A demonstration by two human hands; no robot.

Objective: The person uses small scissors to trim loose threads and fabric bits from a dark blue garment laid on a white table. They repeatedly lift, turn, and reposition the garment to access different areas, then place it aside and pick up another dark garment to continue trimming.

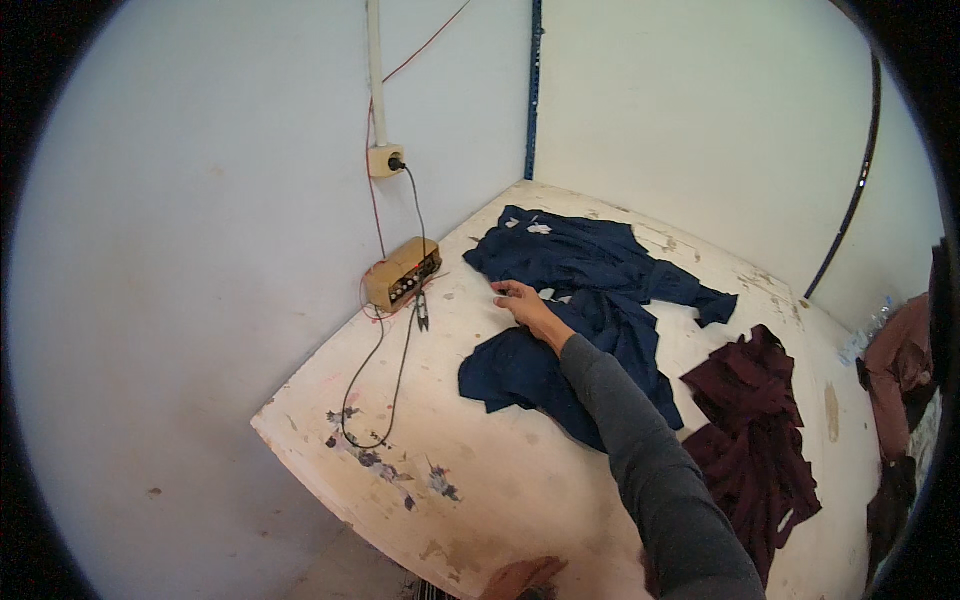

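Note:
My right hand (530, 307) reaches in from the lower right in a dark grey sleeve, over a dark blue garment (610, 345). Its thumb and forefinger are bent together in a pinch; a small dark spot shows between them, too small to name. Just beyond lies another heap of dark blue cloth (575, 250) with white patches, a narrow part stretching to the right. At the lower edge a blurred brownish shape, likely my left hand (525, 577), is partly cut off, its fingers not clear.
A maroon garment (755, 450) lies to the right. By the left wall sits a tan power strip (403, 275) with dark cords looping over the worn white table (520, 470); small snips (423, 312) lie against it. More clothes (900, 360) and clear plastic bottles (875, 325) are at the far right.

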